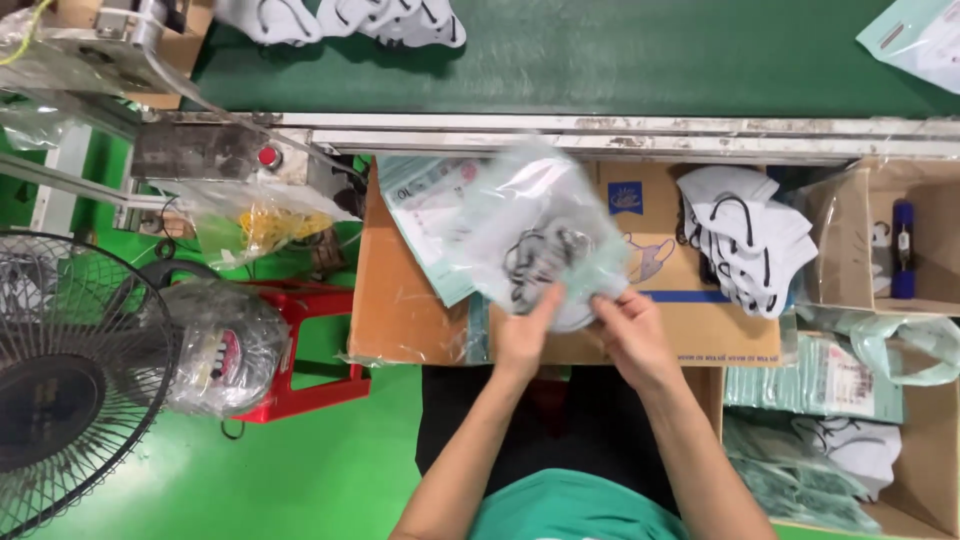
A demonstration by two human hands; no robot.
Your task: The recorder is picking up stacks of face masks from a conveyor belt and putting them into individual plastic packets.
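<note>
Both hands are up over the cardboard box [420, 310] now, and between them is the clear plastic pouch [540, 235], blurred with motion. The left hand [528, 335] has its fingers closed on the pouch's near edge, thumb side pinching at the lower middle. The right hand [628, 330] sits just to the right of it, fingers curled onto the same near edge, gripping at the lower right corner. So the pouch fans out away from both hands, on their far side, tilted up toward the conveyor belt [600, 55].

Inside the pouch there are dark loops against white (face masks with black ear straps, most likely, though the blur makes that hard to confirm).

Under the pouch, more flat pale green pouches [425, 215] lie on the box top. To the right, a stack of white masks [745, 250] rests just beside the right hand's side of the box. Further right and nearer, an open carton [925, 480] holds filled pouches. On the far left, a fan [70, 390] and a red stool [310, 340] stand on the green floor.
</note>
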